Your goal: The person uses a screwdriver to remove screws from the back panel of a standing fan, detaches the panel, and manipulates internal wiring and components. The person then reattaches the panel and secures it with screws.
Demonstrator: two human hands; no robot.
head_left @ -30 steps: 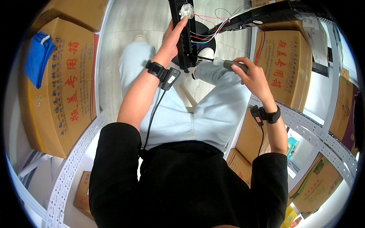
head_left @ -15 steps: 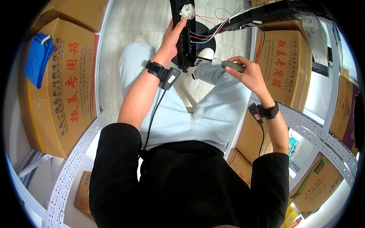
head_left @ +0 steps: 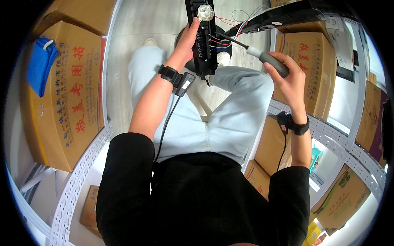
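My left hand (head_left: 186, 46) is closed round the left edge of a long black housing (head_left: 204, 53) above my knees, its thumb beside a clear faceted lens (head_left: 205, 12). Red, white and blue wires (head_left: 234, 35) run from the housing's right side to a curved black arm (head_left: 279, 18). My right hand (head_left: 289, 74) grips a screwdriver (head_left: 273, 63) with a grey handle and a dark shaft. The shaft points up and left, its tip close to the housing's right edge among the wires; whether it touches is hard to tell.
Cardboard boxes stand on metal shelves at left (head_left: 67, 94) and right (head_left: 301, 69). A blue cloth (head_left: 42, 65) lies on the left box. A round black base (head_left: 223, 43) is on the floor under the housing. Cables hang from both wrist straps.
My right hand has moved right with the screwdriver, whose tip has gone from the housing's lower end up to the wires. The housing has turned slightly, showing more of its face.
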